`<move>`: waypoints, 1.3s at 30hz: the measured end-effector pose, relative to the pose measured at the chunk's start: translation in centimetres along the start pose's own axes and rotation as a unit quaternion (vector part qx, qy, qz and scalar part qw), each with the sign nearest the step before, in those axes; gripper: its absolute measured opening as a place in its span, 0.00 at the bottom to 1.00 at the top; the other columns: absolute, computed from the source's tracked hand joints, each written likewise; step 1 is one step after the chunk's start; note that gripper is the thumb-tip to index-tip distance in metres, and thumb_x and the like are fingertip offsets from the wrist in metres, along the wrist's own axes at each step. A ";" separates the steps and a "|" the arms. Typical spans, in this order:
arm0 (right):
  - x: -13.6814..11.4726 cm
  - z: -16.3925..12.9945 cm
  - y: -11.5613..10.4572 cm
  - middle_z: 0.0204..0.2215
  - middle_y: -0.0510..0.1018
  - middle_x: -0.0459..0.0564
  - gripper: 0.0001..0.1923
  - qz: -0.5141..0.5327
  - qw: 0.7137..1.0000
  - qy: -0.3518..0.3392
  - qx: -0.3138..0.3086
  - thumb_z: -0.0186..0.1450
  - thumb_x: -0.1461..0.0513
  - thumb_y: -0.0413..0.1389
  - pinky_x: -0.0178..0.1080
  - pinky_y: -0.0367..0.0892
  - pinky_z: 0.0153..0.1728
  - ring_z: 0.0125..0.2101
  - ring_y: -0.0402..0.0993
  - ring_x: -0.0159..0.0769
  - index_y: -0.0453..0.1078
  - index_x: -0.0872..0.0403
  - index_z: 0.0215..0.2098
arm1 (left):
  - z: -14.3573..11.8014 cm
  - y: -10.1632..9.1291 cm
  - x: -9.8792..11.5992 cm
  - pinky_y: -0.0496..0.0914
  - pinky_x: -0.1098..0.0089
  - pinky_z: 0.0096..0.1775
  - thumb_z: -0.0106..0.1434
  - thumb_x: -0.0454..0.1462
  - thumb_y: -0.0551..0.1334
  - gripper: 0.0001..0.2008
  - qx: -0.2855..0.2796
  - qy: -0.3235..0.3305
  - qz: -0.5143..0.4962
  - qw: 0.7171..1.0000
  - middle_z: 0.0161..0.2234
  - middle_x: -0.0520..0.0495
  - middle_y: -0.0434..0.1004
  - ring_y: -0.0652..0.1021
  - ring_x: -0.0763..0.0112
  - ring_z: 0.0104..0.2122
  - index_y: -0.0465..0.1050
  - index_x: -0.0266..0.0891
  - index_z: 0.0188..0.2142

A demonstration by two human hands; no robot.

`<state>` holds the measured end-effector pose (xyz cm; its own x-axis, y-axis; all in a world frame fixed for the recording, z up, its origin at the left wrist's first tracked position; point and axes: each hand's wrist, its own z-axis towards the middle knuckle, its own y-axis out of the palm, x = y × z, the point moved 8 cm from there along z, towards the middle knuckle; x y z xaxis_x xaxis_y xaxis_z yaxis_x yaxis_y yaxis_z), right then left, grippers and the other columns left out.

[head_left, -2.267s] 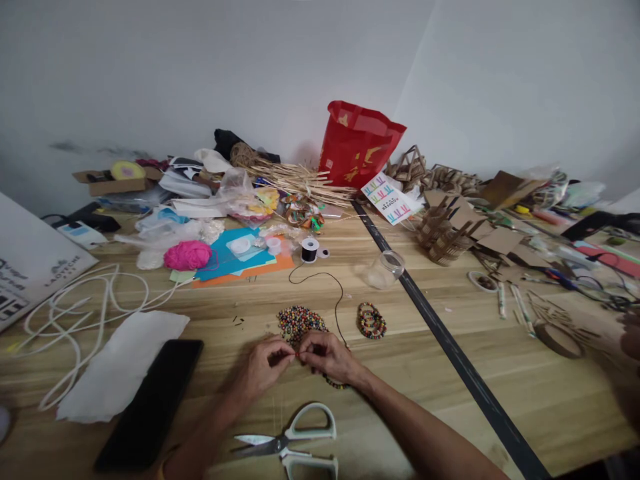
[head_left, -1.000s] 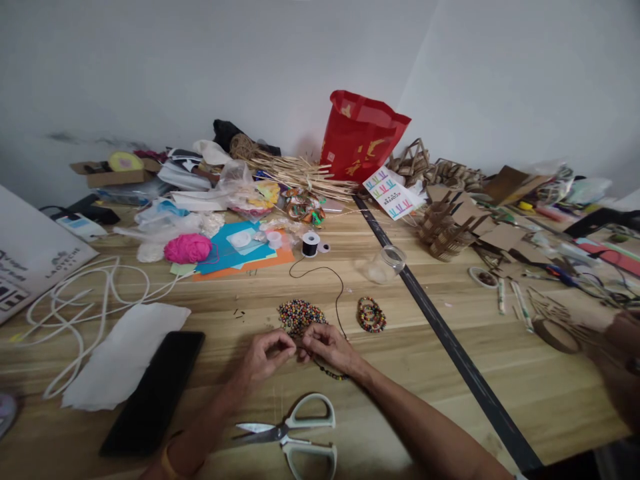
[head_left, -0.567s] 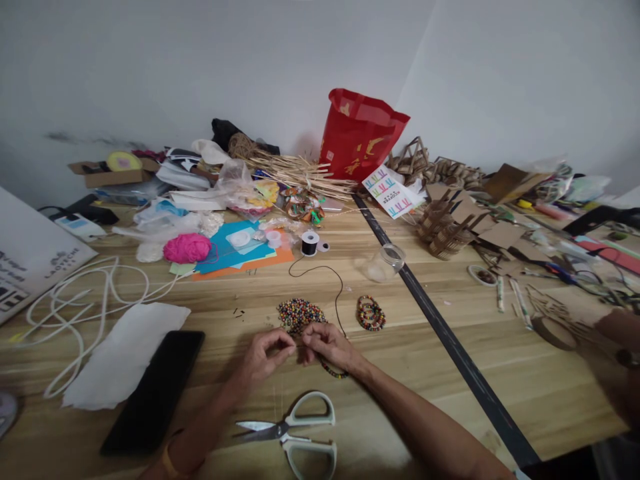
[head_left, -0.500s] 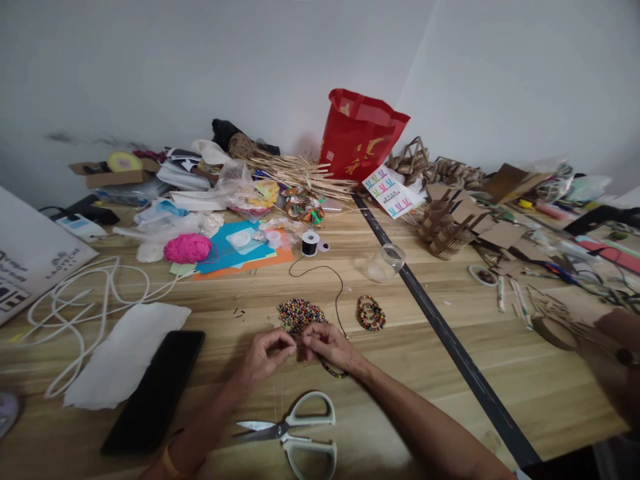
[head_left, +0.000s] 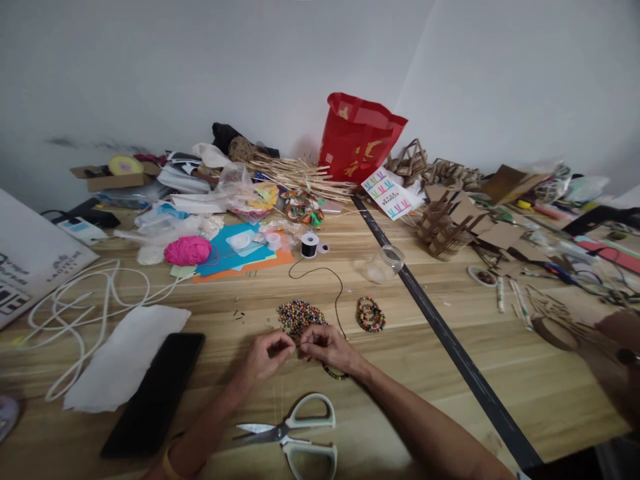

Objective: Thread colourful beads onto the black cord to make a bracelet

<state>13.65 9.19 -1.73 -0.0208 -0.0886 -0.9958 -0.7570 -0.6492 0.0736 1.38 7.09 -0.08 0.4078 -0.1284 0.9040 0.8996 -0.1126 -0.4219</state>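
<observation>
Pinching a beaded strand (head_left: 334, 373) between both hands beside loose beads (head_left: 299, 315)

The left hand (head_left: 264, 357) and right hand (head_left: 327, 347) meet on the long wooden desk (head_left: 500, 347), fingertips touching. Just behind them lies the flat pile of small mixed-colour beads (head_left: 300, 315), and to its right the little coil of beaded strings (head_left: 371, 315). In front of the hands lie the white-handled scissors (head_left: 295, 437). To the left are the flat black phone (head_left: 153, 393) and the white paper sheet (head_left: 125, 357). Farther back stands the small spool of black thread (head_left: 310, 245), and behind that the red plastic bag (head_left: 359, 143).
</observation>
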 end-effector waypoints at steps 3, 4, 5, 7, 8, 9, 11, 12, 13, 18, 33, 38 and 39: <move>0.0 0.0 0.0 0.20 0.72 0.43 0.20 -0.002 1.000 0.000 0.000 0.56 0.48 0.61 0.29 0.63 0.23 0.19 0.66 0.25 0.68 0.57 0.28 | 0.0 0.0 0.1 0.67 0.73 0.29 0.54 0.35 0.60 0.06 -0.003 -0.003 0.004 1.000 0.23 0.48 0.77 0.74 0.69 0.25 0.75 0.36 0.25; 0.0 0.0 0.0 0.20 0.72 0.43 0.20 -0.003 1.000 0.001 0.000 0.56 0.48 0.61 0.29 0.63 0.23 0.19 0.65 0.25 0.68 0.57 0.28 | 0.0 0.0 0.1 0.67 0.73 0.29 0.54 0.35 0.60 0.06 -0.002 -0.004 0.003 1.000 0.23 0.48 0.77 0.74 0.69 0.25 0.75 0.36 0.25; 0.1 0.0 0.0 0.20 0.72 0.43 0.20 -0.005 1.000 0.003 0.000 0.56 0.47 0.61 0.29 0.63 0.23 0.19 0.65 0.25 0.68 0.57 0.28 | -0.1 0.0 0.2 0.67 0.73 0.29 0.54 0.35 0.60 0.06 -0.002 -0.005 0.001 1.000 0.23 0.48 0.77 0.74 0.69 0.25 0.75 0.36 0.25; 0.1 0.0 0.0 0.20 0.72 0.43 0.21 -0.008 1.000 0.006 0.000 0.57 0.47 0.60 0.29 0.63 0.22 0.19 0.65 0.25 0.68 0.57 0.28 | -0.1 0.0 0.3 0.67 0.73 0.29 0.54 0.35 0.60 0.06 0.000 -0.004 -0.004 1.000 0.23 0.49 0.77 0.74 0.70 0.25 0.75 0.36 0.25; 0.1 0.0 0.0 0.20 0.72 0.43 0.21 -0.008 1.000 0.007 0.000 0.57 0.47 0.60 0.29 0.63 0.22 0.19 0.64 0.24 0.68 0.57 0.28 | -0.1 0.0 0.3 0.68 0.73 0.29 0.54 0.35 0.60 0.06 0.000 -0.005 -0.007 1.000 0.23 0.49 0.77 0.74 0.70 0.25 0.75 0.36 0.25; 0.1 0.0 0.1 0.20 0.72 0.43 0.21 -0.008 1.000 0.009 -0.001 0.57 0.47 0.60 0.29 0.63 0.23 0.19 0.64 0.24 0.68 0.57 0.28 | -0.1 0.0 0.3 0.68 0.73 0.29 0.54 0.36 0.61 0.06 -0.003 -0.006 -0.008 1.000 0.23 0.49 0.77 0.74 0.70 0.25 0.75 0.36 0.25; 0.0 0.0 0.1 0.20 0.72 0.43 0.21 -0.008 1.000 0.010 -0.001 0.57 0.47 0.60 0.29 0.63 0.23 0.19 0.65 0.24 0.68 0.57 0.29 | 0.0 0.2 0.2 0.68 0.73 0.30 0.54 0.36 0.62 0.05 -0.011 -0.011 -0.010 1.000 0.23 0.49 0.77 0.75 0.70 0.25 0.75 0.37 0.25; 0.0 0.0 0.1 0.20 0.72 0.43 0.21 -0.009 1.000 0.010 -0.002 0.57 0.47 0.60 0.29 0.63 0.23 0.19 0.65 0.24 0.68 0.57 0.29 | 0.0 0.3 0.1 0.68 0.73 0.30 0.53 0.36 0.62 0.05 -0.014 -0.012 -0.010 1.000 0.23 0.49 0.78 0.75 0.70 0.26 0.75 0.37 0.25; 0.0 0.0 0.1 0.20 0.72 0.43 0.21 -0.012 1.000 0.010 -0.003 0.57 0.47 0.60 0.29 0.63 0.23 0.19 0.65 0.25 0.68 0.57 0.29 | 0.0 0.3 0.1 0.68 0.73 0.30 0.53 0.37 0.62 0.05 -0.014 -0.010 -0.007 1.000 0.23 0.49 0.77 0.75 0.69 0.26 0.75 0.37 0.25; -0.5 -0.1 0.3 0.21 0.71 0.44 0.20 -0.033 0.999 -0.009 -0.005 0.58 0.47 0.59 0.29 0.60 0.22 0.20 0.62 0.25 0.68 0.57 0.29 | 0.0 0.2 0.5 0.68 0.72 0.31 0.54 0.36 0.61 0.06 -0.008 0.007 0.011 1.000 0.23 0.48 0.78 0.75 0.68 0.26 0.75 0.37 0.23; -0.4 0.0 0.3 0.22 0.70 0.44 0.12 -0.045 0.999 -0.023 -0.011 0.58 0.55 0.59 0.29 0.60 0.22 0.21 0.63 0.26 0.69 0.57 0.29 | 0.0 0.4 0.6 0.68 0.73 0.31 0.55 0.36 0.60 0.07 -0.018 0.013 0.035 0.999 0.23 0.49 0.77 0.75 0.69 0.26 0.74 0.38 0.23; -0.5 -0.1 0.2 0.21 0.70 0.43 0.11 -0.064 0.997 -0.030 -0.012 0.60 0.57 0.58 0.28 0.60 0.22 0.20 0.62 0.25 0.69 0.57 0.28 | 0.0 0.4 0.7 0.67 0.73 0.30 0.55 0.36 0.60 0.07 -0.017 0.015 0.036 0.999 0.23 0.48 0.77 0.75 0.68 0.26 0.74 0.38 0.22; -0.5 -0.1 0.2 0.21 0.69 0.43 0.10 -0.068 0.997 -0.033 -0.011 0.60 0.57 0.58 0.28 0.60 0.21 0.20 0.62 0.25 0.69 0.57 0.28 | 0.0 0.4 0.7 0.67 0.73 0.31 0.55 0.36 0.60 0.08 -0.017 0.016 0.036 0.999 0.23 0.48 0.77 0.75 0.68 0.26 0.74 0.37 0.22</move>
<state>13.56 9.03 -1.16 0.0382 0.0501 -0.9980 -0.7410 -0.6686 -0.0620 2.04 6.95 0.37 0.4664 -0.1679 0.8685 0.8620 -0.1343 -0.4888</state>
